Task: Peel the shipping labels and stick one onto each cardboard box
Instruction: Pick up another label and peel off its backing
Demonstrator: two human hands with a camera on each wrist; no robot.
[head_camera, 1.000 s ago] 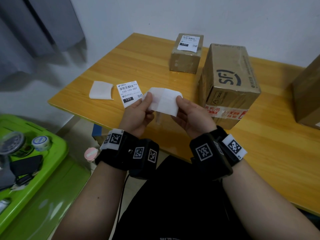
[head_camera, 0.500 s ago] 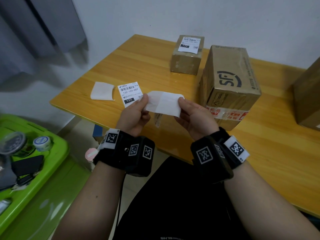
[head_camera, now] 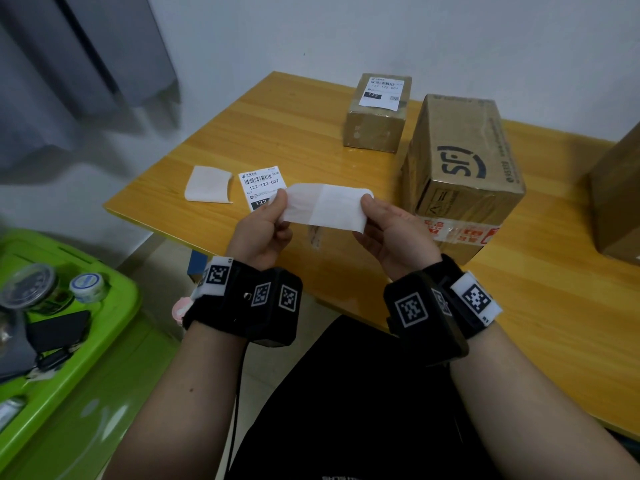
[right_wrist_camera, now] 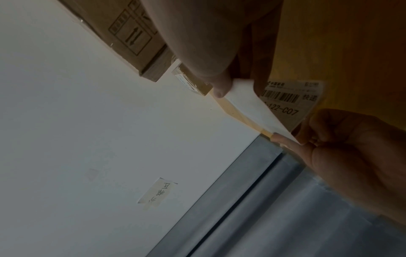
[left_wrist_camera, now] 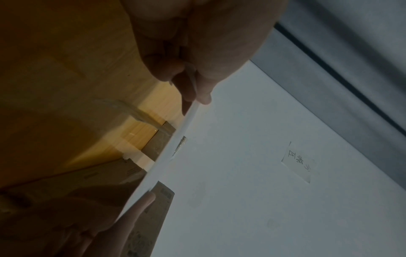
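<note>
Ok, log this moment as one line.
phase: peeling | left hand: pinches label | right hand: pinches label | small box: labelled | SF box: unlabelled | spare label: on table

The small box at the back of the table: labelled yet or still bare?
Labelled. The small box carries a white printed shipping label flat on its top face, with barcode and black block visible in the head view.

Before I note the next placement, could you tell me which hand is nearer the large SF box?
Right. The right hand is just beside the large SF box; the left hand is farther away, across the held label.
</note>
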